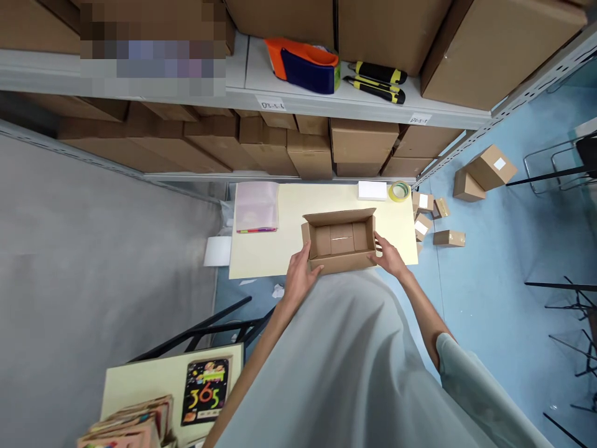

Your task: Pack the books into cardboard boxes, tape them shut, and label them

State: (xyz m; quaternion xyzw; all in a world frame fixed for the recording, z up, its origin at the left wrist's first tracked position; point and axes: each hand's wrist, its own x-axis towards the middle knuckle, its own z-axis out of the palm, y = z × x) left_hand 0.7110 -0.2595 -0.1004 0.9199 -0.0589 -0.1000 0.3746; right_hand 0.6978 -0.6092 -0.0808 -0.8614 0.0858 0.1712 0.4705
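Observation:
An open cardboard box (342,239) stands on the pale yellow table (261,258), close to its front edge. Its long back flap is up, and nothing lies on the bottom inside. Holding the box at its left end is my left hand (300,274), thumb at the front corner and fingers along the side. On the opposite end my right hand (388,256) grips the right wall near the front corner. A stack of clear plastic sheets or bags (256,206) lies to the left. Behind the box, to the right, are a white block of labels or paper (372,190) and a tape roll (399,191).
Shelves (298,102) full of cardboard boxes rise behind the table. They hold an orange and blue tape dispenser (303,65) and black-yellow utility knives (377,81). Taped parcels (449,239) lie on the floor at right. A side table at lower left bears books (206,391).

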